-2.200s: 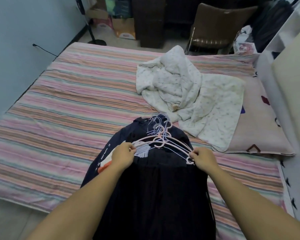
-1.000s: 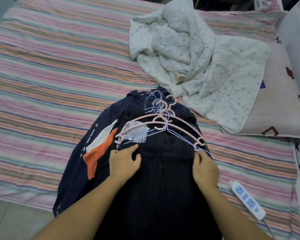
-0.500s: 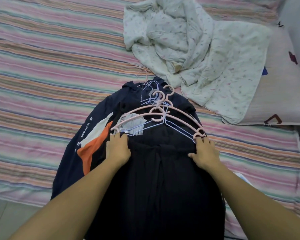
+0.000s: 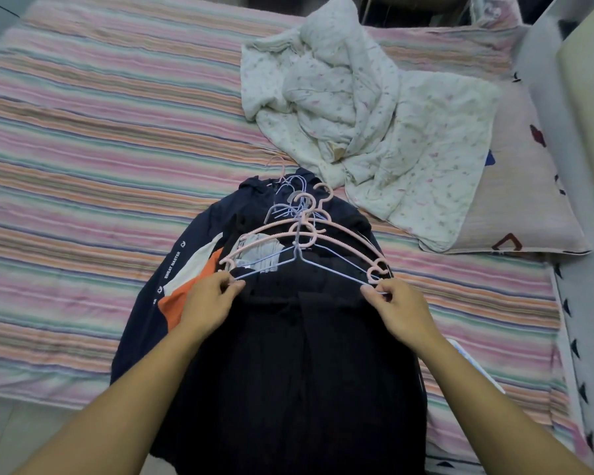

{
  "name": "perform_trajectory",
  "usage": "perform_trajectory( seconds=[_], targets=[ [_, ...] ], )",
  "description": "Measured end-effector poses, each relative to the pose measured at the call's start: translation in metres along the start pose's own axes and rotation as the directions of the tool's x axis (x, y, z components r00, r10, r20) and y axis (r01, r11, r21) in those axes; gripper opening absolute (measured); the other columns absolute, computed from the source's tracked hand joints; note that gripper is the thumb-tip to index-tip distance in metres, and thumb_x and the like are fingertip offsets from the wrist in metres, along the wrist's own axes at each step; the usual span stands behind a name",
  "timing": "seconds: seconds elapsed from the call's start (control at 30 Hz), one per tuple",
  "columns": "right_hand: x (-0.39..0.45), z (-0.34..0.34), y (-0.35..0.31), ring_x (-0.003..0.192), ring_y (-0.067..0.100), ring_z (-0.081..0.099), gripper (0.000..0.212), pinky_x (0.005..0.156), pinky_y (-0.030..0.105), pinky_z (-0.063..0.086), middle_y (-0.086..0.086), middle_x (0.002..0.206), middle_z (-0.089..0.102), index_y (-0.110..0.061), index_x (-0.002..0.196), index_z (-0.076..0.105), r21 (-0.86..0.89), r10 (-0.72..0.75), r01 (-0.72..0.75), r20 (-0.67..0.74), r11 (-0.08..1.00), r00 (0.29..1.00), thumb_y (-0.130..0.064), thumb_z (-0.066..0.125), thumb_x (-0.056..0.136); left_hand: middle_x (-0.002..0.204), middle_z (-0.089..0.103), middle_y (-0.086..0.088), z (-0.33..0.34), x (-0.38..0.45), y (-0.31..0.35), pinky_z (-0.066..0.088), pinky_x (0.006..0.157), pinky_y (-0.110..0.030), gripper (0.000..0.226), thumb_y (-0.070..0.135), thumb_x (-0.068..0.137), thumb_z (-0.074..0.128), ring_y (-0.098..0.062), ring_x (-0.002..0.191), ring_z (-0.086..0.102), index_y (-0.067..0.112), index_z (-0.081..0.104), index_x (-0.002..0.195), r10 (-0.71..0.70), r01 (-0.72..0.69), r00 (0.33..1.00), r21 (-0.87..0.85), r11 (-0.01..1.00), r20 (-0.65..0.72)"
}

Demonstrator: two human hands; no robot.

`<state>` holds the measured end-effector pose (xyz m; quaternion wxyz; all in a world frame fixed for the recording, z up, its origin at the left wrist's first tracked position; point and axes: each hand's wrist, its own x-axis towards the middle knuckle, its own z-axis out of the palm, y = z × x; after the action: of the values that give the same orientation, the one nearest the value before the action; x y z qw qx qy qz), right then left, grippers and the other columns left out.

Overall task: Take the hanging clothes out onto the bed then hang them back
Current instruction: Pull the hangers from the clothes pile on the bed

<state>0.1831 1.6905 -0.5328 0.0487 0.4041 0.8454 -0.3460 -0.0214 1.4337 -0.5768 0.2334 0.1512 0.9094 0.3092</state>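
A pile of dark clothes (image 4: pixel 299 365) lies on the striped bed (image 4: pixel 93 159), a navy jacket with an orange and white panel (image 4: pixel 189 275) underneath. Several pink and pale blue hangers (image 4: pixel 306 234) lie stacked on top, hooks pointing away from me. My left hand (image 4: pixel 210 303) pinches the left end of the thin blue wire hanger (image 4: pixel 299 265). My right hand (image 4: pixel 398 310) pinches its right end. The dark garment's top edge lies just below the hanger bar.
A crumpled white floral blanket (image 4: pixel 364 108) lies beyond the pile, partly over a pink pillow (image 4: pixel 522 200) at the right. A white power strip (image 4: pixel 467 358) pokes out beside my right forearm. A white wall or furniture edge (image 4: pixel 559 97) borders the bed's right side.
Both hands slid from the dark garment's top up to the ends of the blue wire hanger and pinched them. The view tilted up slightly.
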Motion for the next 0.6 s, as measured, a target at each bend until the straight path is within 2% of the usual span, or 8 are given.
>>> perform_trajectory(
  seconds=[0.07, 0.13, 0.2, 0.27, 0.43, 0.6],
  targets=[
    [-0.016, -0.017, -0.014, 0.068, 0.024, 0.056, 0.041, 0.06, 0.036, 0.037, 0.004, 0.067, 0.059, -0.01, 0.069, 0.059, 0.054, -0.015, 0.018, -0.057, 0.998, 0.998, -0.044, 0.061, 0.091, 0.063, 0.064, 0.009, -0.031, -0.026, 0.014, 0.042, 0.064, -0.032, 0.017, 0.03, 0.084, 0.074, -0.013, 0.064, 0.058, 0.025, 0.067, 0.069, -0.006, -0.013, 0.992, -0.149, 0.989, -0.123],
    [-0.035, -0.038, -0.032, 0.063, 0.019, 0.053, 0.039, 0.058, 0.035, 0.036, 0.001, 0.062, 0.056, -0.013, 0.067, 0.056, 0.1, -0.037, 0.046, -0.088, 0.994, 0.995, -0.043, 0.062, 0.091, 0.062, 0.068, 0.006, -0.066, -0.057, 0.032, 0.047, 0.06, -0.027, 0.012, 0.023, 0.08, 0.079, -0.01, 0.059, 0.06, 0.023, 0.072, 0.07, -0.011, -0.054, 0.981, -0.328, 0.943, -0.194],
    [-0.059, -0.058, -0.053, 0.061, 0.018, 0.053, 0.039, 0.058, 0.036, 0.038, 0.004, 0.061, 0.055, -0.013, 0.066, 0.055, 0.111, -0.087, 0.097, -0.094, 0.989, 0.992, -0.042, 0.063, 0.091, 0.063, 0.07, 0.006, -0.1, -0.093, 0.047, 0.047, 0.056, -0.02, 0.014, 0.012, 0.078, 0.08, -0.005, 0.056, 0.059, 0.024, 0.074, 0.072, 0.007, -0.108, 0.969, -0.399, 0.911, -0.246],
    [-0.086, -0.08, -0.077, 0.06, 0.015, 0.054, 0.037, 0.06, 0.036, 0.04, 0.005, 0.062, 0.055, -0.013, 0.067, 0.058, 0.118, -0.149, 0.159, -0.091, 0.98, 0.985, -0.042, 0.065, 0.09, 0.065, 0.071, 0.006, -0.132, -0.128, 0.057, 0.047, 0.06, -0.014, 0.02, 0.005, 0.075, 0.081, -0.002, 0.058, 0.061, 0.023, 0.076, 0.069, 0.018, -0.151, 0.953, -0.424, 0.893, -0.301],
    [-0.156, -0.135, -0.132, 0.056, 0.001, 0.049, 0.028, 0.06, 0.032, 0.04, 0.004, 0.061, 0.058, -0.014, 0.066, 0.065, 0.188, -0.295, 0.298, -0.045, 0.936, 0.954, -0.031, 0.073, 0.087, 0.066, 0.073, 0.007, -0.203, -0.209, 0.071, 0.049, 0.062, -0.011, 0.026, -0.005, 0.068, 0.082, 0.0, 0.06, 0.065, 0.021, 0.076, 0.062, 0.036, -0.225, 0.905, -0.406, 0.886, -0.424],
    [-0.21, -0.174, -0.188, 0.054, 0.003, 0.046, 0.032, 0.056, 0.028, 0.035, -0.002, 0.053, 0.053, -0.02, 0.058, 0.063, 0.295, -0.452, 0.425, 0.029, 0.856, 0.891, -0.026, 0.071, 0.088, 0.064, 0.071, 0.005, -0.27, -0.28, 0.086, 0.049, 0.061, -0.017, 0.021, 0.001, 0.069, 0.081, -0.003, 0.058, 0.062, 0.022, 0.074, 0.069, 0.049, -0.307, 0.836, -0.391, 0.868, -0.547]
  ],
)
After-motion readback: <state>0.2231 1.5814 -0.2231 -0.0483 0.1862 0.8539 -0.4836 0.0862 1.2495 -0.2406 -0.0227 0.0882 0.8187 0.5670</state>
